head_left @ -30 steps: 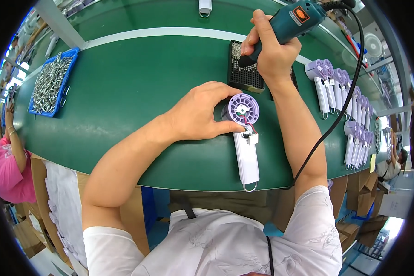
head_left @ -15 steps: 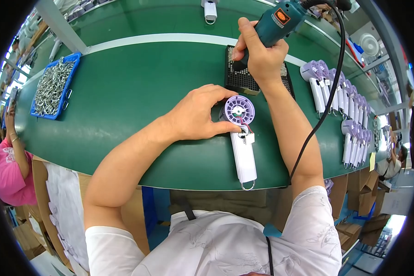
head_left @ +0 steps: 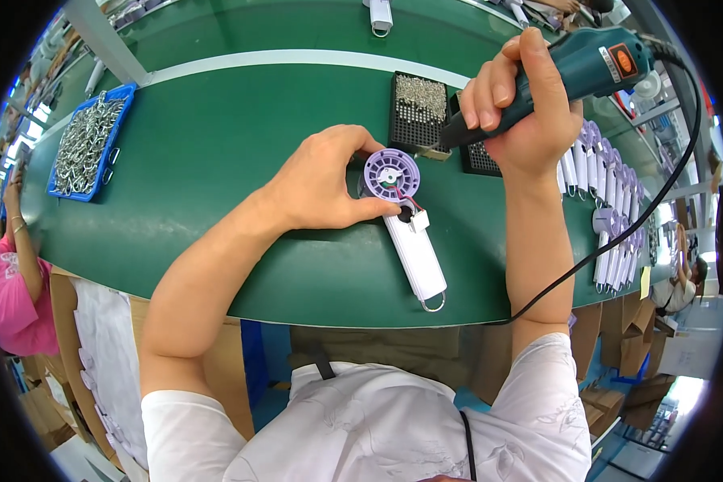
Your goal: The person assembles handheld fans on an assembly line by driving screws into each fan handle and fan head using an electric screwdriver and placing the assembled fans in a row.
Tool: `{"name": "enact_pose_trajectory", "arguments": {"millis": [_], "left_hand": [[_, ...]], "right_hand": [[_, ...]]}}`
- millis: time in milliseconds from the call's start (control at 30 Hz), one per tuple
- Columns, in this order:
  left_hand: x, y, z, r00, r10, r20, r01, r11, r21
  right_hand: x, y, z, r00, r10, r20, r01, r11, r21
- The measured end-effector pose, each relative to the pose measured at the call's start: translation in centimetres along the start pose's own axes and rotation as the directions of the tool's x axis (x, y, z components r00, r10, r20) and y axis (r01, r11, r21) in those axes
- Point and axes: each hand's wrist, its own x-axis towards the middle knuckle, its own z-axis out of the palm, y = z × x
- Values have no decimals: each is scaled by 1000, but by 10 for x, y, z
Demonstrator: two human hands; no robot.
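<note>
My left hand (head_left: 325, 181) is closed around the purple round head of a small handheld fan (head_left: 392, 174), which lies on the green table. Its white handle (head_left: 416, 261) points toward me, with a metal loop at the end. Red wires and a small white connector (head_left: 420, 220) show where head and handle meet. My right hand (head_left: 533, 112) grips a dark green electric screwdriver (head_left: 594, 63), held tilted above the table. Its tip points left and down, close to the near edge of a black screw tray (head_left: 418, 137). Whether a screw sits on the tip cannot be made out.
A blue tray of metal hooks or loops (head_left: 92, 149) is at the left. Rows of purple-and-white fan units (head_left: 610, 173) stand at the right. The screwdriver's black cord (head_left: 643, 237) loops past my right forearm. A person in pink (head_left: 20, 297) is at far left.
The screwdriver has swung from upright to a slant, its tip now beside the screw tray. My left hand and the fan have shifted slightly left and away, the handle turning a little.
</note>
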Motion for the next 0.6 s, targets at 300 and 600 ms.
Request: {"name": "enact_pose_trajectory", "arguments": {"millis": [300, 600], "left_hand": [[1, 3, 2, 999, -35, 26, 36, 999, -29], [1, 4, 1, 998, -50, 24, 51, 998, -48]], "right_hand": [[-8, -2, 7, 989, 63, 136, -58, 998, -39], [-11, 3, 15, 986, 151, 65, -148, 988, -42]]}}
